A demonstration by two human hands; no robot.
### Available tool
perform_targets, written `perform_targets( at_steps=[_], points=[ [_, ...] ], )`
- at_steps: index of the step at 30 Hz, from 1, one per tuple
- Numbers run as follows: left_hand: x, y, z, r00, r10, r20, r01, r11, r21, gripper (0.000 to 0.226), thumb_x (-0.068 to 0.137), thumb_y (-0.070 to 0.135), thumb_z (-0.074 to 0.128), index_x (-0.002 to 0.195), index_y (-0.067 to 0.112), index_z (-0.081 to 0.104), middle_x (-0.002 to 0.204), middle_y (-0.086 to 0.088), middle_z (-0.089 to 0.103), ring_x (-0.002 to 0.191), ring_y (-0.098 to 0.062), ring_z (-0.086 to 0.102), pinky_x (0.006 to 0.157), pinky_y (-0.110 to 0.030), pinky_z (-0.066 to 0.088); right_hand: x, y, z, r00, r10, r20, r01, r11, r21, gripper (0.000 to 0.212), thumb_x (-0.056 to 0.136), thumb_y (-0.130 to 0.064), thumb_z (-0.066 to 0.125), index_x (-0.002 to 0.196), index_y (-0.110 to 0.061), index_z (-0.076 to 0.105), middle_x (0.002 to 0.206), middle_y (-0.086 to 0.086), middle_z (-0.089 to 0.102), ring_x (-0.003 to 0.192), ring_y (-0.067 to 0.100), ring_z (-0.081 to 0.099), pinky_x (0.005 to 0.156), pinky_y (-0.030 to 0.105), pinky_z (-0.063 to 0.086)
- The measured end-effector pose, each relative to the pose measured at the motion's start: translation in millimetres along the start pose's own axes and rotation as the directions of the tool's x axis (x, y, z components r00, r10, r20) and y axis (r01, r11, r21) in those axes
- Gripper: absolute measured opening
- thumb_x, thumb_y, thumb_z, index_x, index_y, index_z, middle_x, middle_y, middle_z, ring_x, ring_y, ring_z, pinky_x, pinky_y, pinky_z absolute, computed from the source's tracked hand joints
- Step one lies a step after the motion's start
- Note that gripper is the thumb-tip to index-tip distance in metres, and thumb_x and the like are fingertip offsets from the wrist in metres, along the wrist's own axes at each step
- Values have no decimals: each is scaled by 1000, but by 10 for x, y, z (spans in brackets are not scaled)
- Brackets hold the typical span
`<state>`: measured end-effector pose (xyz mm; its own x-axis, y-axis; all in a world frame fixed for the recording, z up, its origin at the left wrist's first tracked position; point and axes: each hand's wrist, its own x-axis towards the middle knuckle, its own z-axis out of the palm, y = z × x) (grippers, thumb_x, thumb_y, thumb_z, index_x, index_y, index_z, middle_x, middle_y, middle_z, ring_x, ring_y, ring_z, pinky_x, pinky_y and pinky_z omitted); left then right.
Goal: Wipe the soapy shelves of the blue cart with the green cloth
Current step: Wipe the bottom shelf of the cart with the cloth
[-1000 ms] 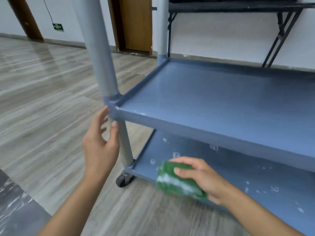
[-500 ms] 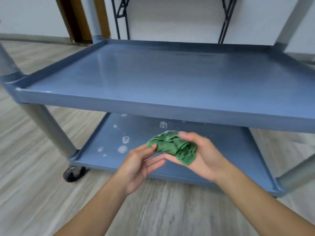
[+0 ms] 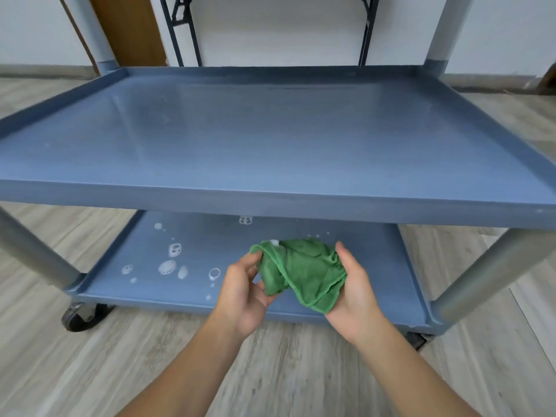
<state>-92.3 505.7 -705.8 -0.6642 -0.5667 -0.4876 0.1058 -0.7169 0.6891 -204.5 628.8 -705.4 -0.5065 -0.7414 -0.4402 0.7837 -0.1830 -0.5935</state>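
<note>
The cloth [image 3: 304, 272] is held bunched and lifted between both hands, in front of the lower shelf [image 3: 379, 260] of the cart [image 3: 270, 203] and just under the front lip of the upper shelf [image 3: 270, 145]. A fleck of foam is seen on its top fold. It appears to be clear of both shelves, though contact with the lower one cannot be ruled out from this view.

The step in hand is judged to be a regathering of the cloth between strokes, so that a fresh face is turned outward. The upper shelf looks largely wiped, with only faint streaks. Suds [image 3: 167, 267] lie scattered on the left part of the lower shelf, well apart from the cloth. The next move is judged to call for the cloth to be flattened onto that shelf and drawn leftward through the foam, with the arm kept low under the upper shelf.

The left edge of the cloth is pinched by the left hand [image 3: 243, 296], its thumb and fingers curled. The right side is cradled in the right hand [image 3: 355, 293]; its thumb is pressed against the fabric, and its fingers are hidden beneath. Both hands are thus closed on the cloth, near each other but not touching.

A caster [image 3: 79, 317] is seen on the wood-look floor [image 3: 90, 371] at the cart's near left corner.
</note>
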Motion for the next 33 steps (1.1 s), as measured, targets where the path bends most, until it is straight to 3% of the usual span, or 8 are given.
perform_targets(
  at_steps=[6, 14, 17, 19, 22, 25, 28, 33],
  points=[
    [13, -106, 305, 993, 100, -70, -94, 992, 89, 46, 89, 1, 69, 133, -5, 55, 122, -28, 68, 113, -41, 67, 74, -41, 63, -50, -114, -283, 995, 45, 91, -48, 998, 31, 68, 91, -62, 53, 126, -5, 67, 132, 16, 65, 122, 28, 63, 93, 38, 54],
    [-3, 135, 424, 983, 129, 127, -146, 980, 138, 46, 88, 2, 68, 133, -2, 57, 119, -23, 70, 102, -34, 69, 74, -36, 58, 28, 120, -643, 947, -174, -271, 121, 972, -203, 47, 94, -52, 55, 114, -12, 70, 111, 6, 76, 109, 22, 70, 97, 37, 52],
    [-61, 212, 421, 978, 169, 122, -194, 952, 236, 44, 85, -1, 72, 127, 4, 61, 102, -15, 74, 88, -29, 73, 65, -34, 58, -64, 156, -561, 767, -603, -220, 426, 735, -528, 38, 86, -49, 61, 107, -21, 74, 109, -6, 76, 111, 13, 68, 99, 37, 51],
    [-99, 219, 440, 976, 150, 157, -191, 940, 284, 44, 85, -1, 74, 125, 8, 62, 102, -13, 75, 89, -28, 74, 67, -34, 58, -122, 113, -459, 749, -662, -41, 497, 600, -626, 47, 81, -62, 61, 110, -28, 74, 113, -11, 74, 113, 6, 65, 103, 39, 48],
    [-151, 279, 452, 954, 71, 290, -163, 938, 307, 41, 86, 1, 73, 125, 9, 63, 109, -14, 74, 95, -29, 73, 75, -36, 58, -158, -5, -288, 936, -299, 185, 337, 612, -715, 70, 73, -87, 53, 114, -34, 73, 115, -8, 74, 113, 9, 67, 105, 43, 47],
    [-174, 396, 424, 916, 70, 394, -216, 916, 338, 38, 87, 2, 72, 123, 9, 64, 107, -14, 74, 97, -30, 72, 80, -38, 59, -147, -116, -204, 960, 38, 279, 227, 484, -845, 70, 55, -87, 69, 100, -35, 75, 101, -9, 77, 98, 9, 71, 90, 34, 56],
    [-223, 447, 357, 877, 52, 477, -305, 828, 471, 38, 87, 3, 73, 122, 16, 65, 101, -8, 75, 93, -24, 73, 75, -31, 58, -105, -124, -126, 929, 137, 342, 309, 219, -926, 65, 52, -67, 89, 103, -32, 70, 96, -16, 71, 91, 1, 66, 80, 35, 58],
    [-234, 352, 215, 893, 90, 441, -372, 698, 612, 41, 86, 3, 75, 120, 25, 66, 110, -10, 71, 90, -18, 72, 65, -25, 56, -80, -48, -12, 940, 112, 321, 340, -296, -893, 63, 53, -75, 79, 108, -50, 59, 98, -23, 68, 94, -5, 61, 82, 27, 57]
  ],
)
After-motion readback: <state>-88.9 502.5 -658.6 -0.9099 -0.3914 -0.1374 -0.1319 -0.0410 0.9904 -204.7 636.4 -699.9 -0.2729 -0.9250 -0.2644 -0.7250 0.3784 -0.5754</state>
